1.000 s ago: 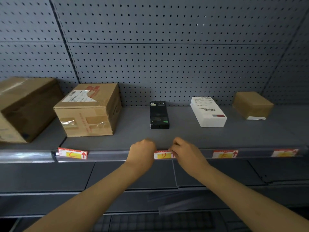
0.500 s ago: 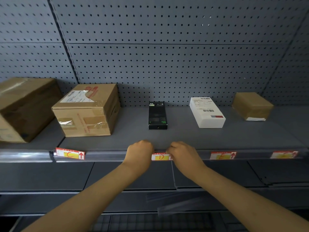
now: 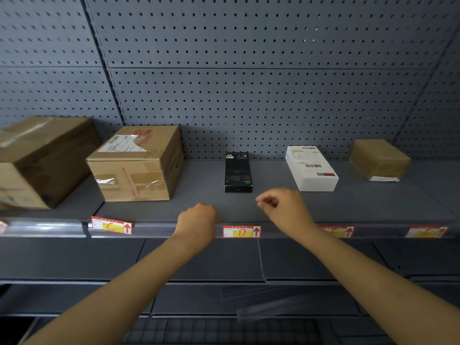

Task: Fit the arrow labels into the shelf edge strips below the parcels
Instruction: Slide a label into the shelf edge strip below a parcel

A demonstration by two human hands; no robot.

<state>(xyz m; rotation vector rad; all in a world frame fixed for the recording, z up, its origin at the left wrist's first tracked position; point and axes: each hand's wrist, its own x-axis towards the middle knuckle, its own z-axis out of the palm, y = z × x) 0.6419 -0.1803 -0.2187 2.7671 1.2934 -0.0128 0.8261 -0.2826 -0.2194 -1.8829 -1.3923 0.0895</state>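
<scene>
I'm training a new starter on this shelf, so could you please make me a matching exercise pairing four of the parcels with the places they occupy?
Things:
1. black box
2. white box
3. small brown parcel
4. taped cardboard box

Places:
a. above the label marked C
b. farthest right on the shelf
c. above the label marked D
d. between the black box and the small brown parcel

Pairs: 1-c, 2-d, 3-b, 4-a
</scene>
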